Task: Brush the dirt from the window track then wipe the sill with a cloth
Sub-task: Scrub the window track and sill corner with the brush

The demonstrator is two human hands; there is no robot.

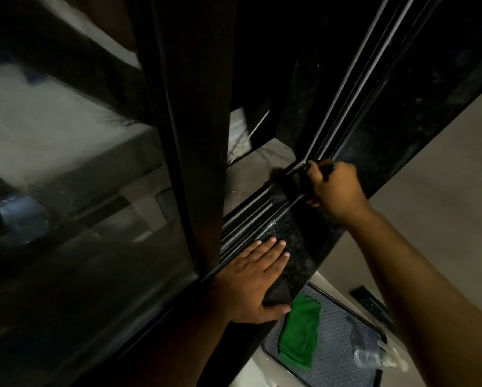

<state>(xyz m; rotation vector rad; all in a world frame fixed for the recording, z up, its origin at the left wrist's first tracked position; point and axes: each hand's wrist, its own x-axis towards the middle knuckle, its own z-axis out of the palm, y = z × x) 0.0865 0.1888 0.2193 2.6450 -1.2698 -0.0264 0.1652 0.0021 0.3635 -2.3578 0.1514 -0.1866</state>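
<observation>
My right hand (pixel 335 188) was closed round the brush (pixel 286 185), its blurred bristles down in the track (pixel 251 219) near the far corner, while my left hand (pixel 255 283) lay flat and open on the sill (pixel 298 241), holding nothing. The track ran lengthwise from the brush back toward my left hand, so I judged the next stroke should follow that line. The cloth (pixel 301 331) lay on a tray (pixel 343 350) below the sill, nearest my left hand.

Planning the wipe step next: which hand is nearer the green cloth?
Left. The left hand lies flat on the sill, its thumb just beside the green cloth on the tray below. The right hand is farther up the track, gripping the brush.
</observation>
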